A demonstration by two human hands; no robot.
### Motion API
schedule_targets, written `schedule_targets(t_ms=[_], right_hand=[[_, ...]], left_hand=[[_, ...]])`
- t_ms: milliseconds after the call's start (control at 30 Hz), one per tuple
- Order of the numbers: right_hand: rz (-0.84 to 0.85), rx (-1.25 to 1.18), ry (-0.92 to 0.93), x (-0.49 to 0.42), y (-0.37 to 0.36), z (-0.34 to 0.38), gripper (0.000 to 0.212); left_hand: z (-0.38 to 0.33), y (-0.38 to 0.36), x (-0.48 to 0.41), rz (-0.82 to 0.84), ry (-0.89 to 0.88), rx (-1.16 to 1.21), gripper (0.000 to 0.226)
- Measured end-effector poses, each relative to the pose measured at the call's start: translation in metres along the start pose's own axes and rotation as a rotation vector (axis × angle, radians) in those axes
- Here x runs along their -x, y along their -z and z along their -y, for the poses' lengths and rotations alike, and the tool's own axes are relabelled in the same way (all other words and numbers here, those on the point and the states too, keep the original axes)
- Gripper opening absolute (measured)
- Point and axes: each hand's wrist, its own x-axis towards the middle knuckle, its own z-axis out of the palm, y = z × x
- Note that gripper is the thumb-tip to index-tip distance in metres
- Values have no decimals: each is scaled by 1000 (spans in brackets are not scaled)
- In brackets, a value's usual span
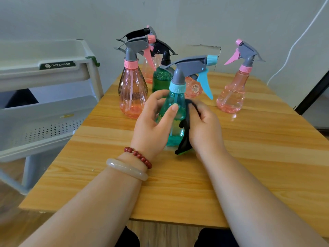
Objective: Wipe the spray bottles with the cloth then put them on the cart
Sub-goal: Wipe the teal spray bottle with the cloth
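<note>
Grips the teal spray bottle with the left hand, mid surface, not yet on the cart; pinches the dark cloth against its side with the right hand. Risks knocking the pink bottles close behind, or slipping on smooth plastic.

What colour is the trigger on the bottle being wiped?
Light blue trigger, like the collar; clearest in the head view.

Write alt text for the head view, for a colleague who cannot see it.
The left hand holds a teal spray bottle upright while the right hand holds a black cloth against it. More spray bottles stand behind on the wooden table; the grey cart is at left.
</note>
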Motion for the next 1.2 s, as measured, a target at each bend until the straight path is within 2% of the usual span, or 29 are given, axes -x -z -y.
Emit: schedule_targets(t_ms=[133, 200, 267, 367, 433, 500, 600, 700, 800, 900, 1067, 1133, 1200], right_hand=[[-223, -16, 17, 1, 4, 5, 11], [-302, -120, -36, 0, 4, 4, 17], [-320, -306, -123, -3, 4, 4, 16], [-292, -560, -220, -8, 8, 7, 16], [-282, -614, -232, -13, 12, 7, 17], [-297, -529, -147, -15, 16, 5, 16], [-329, -283, 90, -12, 17, 8, 12], [-340, -195, 267, -5, 12, 13, 14], [-312, -150, 271, 1, 6, 14, 12], [-408, -137, 256, 2, 6, 11, 11], [-477, -72, 318, 0, 4, 14, 10], [-403, -69, 361, -1, 1, 15, 8], [-250, -94, 399, 1, 0, 14, 10]], left_hand=[[-1, 1, 0, -22, -4, -88, 35], [-1, 1, -1, -17, 2, -125, 42], [-1, 2, -3, -2, 8, -103, 45], [-1, 3, -3, 62, 36, 76, 43], [0, 3, -2, 111, 54, 96, 37], [1, 2, -1, 135, 42, -6, 39], [-2, -1, -1, 90, -8, -214, 49], [0, -2, -2, 41, -48, -243, 49], [4, -3, -2, 63, -19, -128, 48], [3, -3, -2, 57, 11, 4, 37], [-2, -11, -1, 79, 54, -55, 39], [3, -12, -3, 29, 61, -34, 41], [4, -10, -4, 36, 58, -2, 47]])
